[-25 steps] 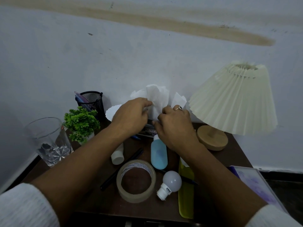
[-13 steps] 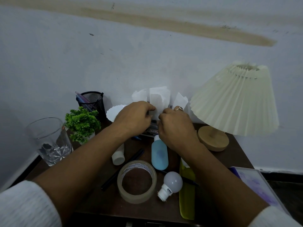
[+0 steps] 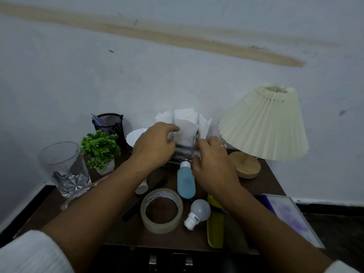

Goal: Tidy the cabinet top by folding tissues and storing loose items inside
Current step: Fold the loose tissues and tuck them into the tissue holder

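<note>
While the tissues [image 3: 185, 125] stand just beside the lamp [image 3: 264, 125], I see my left grip [image 3: 155, 144] pinching their edge. The right grip [image 3: 213, 160] curls against them, but whether it holds, I cannot tell.

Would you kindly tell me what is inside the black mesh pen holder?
Pens lean at the left inside the black mesh pen holder, ends above its rim. The small green plant covers its bottom, so anything lower cannot be seen.
</note>
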